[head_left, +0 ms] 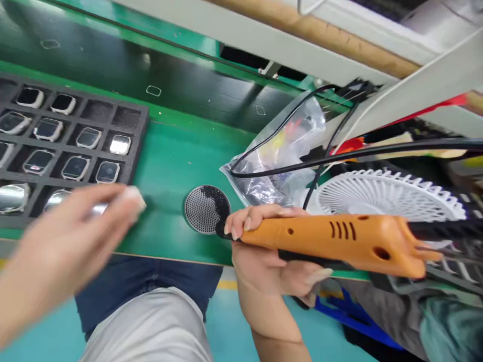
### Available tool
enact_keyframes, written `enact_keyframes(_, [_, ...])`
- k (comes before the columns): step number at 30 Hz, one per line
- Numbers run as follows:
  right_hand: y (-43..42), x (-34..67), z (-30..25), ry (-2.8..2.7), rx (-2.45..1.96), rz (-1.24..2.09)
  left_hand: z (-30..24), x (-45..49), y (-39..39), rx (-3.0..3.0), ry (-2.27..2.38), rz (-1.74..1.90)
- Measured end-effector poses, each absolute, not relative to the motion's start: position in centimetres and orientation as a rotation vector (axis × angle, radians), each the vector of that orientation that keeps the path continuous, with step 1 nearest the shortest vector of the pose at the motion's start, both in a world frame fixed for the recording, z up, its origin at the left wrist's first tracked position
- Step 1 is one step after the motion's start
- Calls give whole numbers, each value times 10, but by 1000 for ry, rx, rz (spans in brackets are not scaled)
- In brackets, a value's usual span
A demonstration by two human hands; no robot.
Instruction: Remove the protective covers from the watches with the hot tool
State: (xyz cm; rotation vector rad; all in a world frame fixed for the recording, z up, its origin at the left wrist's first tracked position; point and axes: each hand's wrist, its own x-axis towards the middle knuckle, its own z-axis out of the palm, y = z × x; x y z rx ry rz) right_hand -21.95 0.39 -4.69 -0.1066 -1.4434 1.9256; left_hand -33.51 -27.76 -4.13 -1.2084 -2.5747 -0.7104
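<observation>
- The right hand (pixel 260 261) closes around an orange corded hand tool (pixel 339 241); its fingers (pixel 245 218) are curled together over the top of the handle.
- The tool's long axis lies nearly from 9 o'clock to 3 o'clock, and its black front end is just beside a round mesh disc (pixel 206 208), at the disc's 4 o'clock.
- The left hand (pixel 64 236) is blurred. Its fingers seem pressed together, pinching a white scrap (pixel 134 198), but I cannot tell this surely.
- The right hand is nearer to the disc; the left hand is nearer to a dark foam tray (pixel 139 120) with watch-like devices (pixel 119 145), at 11 o'clock from it.
- A plastic bag (pixel 279 156) and a white fan (pixel 385 196) lie behind the tool, at 12 and 1 o'clock.
</observation>
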Motion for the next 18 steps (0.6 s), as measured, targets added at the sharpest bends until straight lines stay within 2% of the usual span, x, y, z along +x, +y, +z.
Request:
enact_keyframes(4, [0, -224, -51, -1464, -125, 1921, -77, -258, -230, -1656, -2460, -770])
enact_keyframes(9, [0, -225, -53, -1531, -148, 1929, -105, -252, -206, -1558, -2544, -868])
enact_keyframes(18, [5, -221, -52, -1615, -189, 1915, -105, -256, -203, -1486, -2520, -1041])
